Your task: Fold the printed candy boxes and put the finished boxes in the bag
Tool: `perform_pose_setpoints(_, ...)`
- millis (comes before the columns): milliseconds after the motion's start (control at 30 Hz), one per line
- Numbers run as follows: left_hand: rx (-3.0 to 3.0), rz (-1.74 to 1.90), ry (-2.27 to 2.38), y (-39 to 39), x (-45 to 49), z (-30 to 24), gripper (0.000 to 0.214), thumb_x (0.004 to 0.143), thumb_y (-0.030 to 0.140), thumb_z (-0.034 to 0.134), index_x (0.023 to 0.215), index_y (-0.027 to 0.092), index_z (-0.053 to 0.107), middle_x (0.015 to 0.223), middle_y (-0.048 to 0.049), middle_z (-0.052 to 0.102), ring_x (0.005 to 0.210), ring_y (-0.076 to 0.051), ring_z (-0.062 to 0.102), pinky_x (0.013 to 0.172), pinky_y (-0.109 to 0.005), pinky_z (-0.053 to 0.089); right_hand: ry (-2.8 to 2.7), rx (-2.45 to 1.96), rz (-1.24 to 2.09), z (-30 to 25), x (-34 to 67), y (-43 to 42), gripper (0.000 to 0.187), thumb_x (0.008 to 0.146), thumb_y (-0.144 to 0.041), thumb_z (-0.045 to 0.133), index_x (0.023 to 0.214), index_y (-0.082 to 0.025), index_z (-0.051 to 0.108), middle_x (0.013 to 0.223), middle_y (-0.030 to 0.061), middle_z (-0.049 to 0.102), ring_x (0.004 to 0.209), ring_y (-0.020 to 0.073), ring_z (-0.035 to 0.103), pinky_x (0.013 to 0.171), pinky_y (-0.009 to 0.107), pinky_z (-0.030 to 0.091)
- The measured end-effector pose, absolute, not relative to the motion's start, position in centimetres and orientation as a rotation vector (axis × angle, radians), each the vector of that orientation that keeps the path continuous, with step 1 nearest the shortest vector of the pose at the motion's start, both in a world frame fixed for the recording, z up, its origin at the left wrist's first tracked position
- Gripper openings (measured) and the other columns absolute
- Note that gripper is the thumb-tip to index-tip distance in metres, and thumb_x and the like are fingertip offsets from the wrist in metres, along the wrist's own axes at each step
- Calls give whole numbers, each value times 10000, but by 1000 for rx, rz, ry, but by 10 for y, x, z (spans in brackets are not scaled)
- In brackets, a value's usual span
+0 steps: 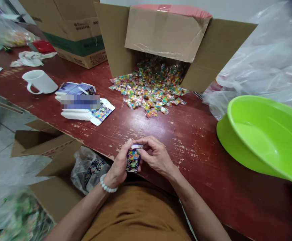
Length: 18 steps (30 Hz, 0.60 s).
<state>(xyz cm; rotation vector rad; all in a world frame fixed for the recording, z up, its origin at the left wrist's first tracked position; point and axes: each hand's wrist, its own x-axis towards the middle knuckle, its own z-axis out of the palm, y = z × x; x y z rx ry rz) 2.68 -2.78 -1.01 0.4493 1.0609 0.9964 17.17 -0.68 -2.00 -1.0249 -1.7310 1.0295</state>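
Brown garment (135, 214) nearest. At edge of desk (198, 167), left hand (119, 164) grips small printed box (132, 161); right hand (157, 155) pinches its top end. I judge box body formed, top apparently unclosed; flattened boxes (102, 112), loose candy packets (151, 92) remain.

The small box (132, 163) is dark purple with multicoloured print; the basin (226, 142) is lime green; the mug (43, 82) white; the table (201, 167) dark red, flecked pale.
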Motion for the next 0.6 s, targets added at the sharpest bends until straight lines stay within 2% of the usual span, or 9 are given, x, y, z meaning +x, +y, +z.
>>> perform_pose_setpoints(133,479,1028,1115,-26,26,-8,533,808,605,633,1092,154,660,603,1,672,416,-150,590,396,-245,477,-1476,-1105,1129,-25,167,-9,286,813,-223,698,1090,-220,627,816,-9,619,668,126,596,630,247,521)
perform_pose_setpoints(200,454,1066,1117,-26,27,-7,521,833,606,605,1109,166,645,628,-4,683,445,-159,611,396,-244,485,-1392,-1179,1032,-26,164,-11,289,774,-249,754,1025,-214,613,823,-9,611,662,128,597,616,246,519)
perform_pose_setpoints(267,410,1114,1104,-26,28,-8,505,859,604,577,1113,173,640,672,-14,701,498,-164,643,422,-237,497,-1436,-1204,901,-25,162,-13,175,782,-254,756,900,-208,634,848,9,617,681,132,596,621,249,513)
perform_pose_setpoints(333,387,1151,1104,-27,30,-10,510,868,614,562,1115,174,641,713,-23,715,559,-172,672,461,-238,514,-1526,-1165,814,-23,161,-13,69,833,-245,711,817,-205,658,833,20,638,703,140,604,647,257,514)
perform_pose_setpoints(467,441,1167,1087,-30,31,-15,553,835,657,590,1092,171,646,839,-43,733,679,-188,700,571,-264,554,-1668,-1035,738,-22,165,-11,59,877,-199,662,843,-200,710,840,46,673,779,160,649,724,277,538)
perform_pose_setpoints(600,631,1177,1013,-32,28,-16,438,806,513,712,1087,190,625,965,-32,715,706,-153,677,656,-259,558,-1690,-938,792,-24,169,-6,89,882,-177,645,875,-195,731,1017,95,690,954,183,680,868,317,547)
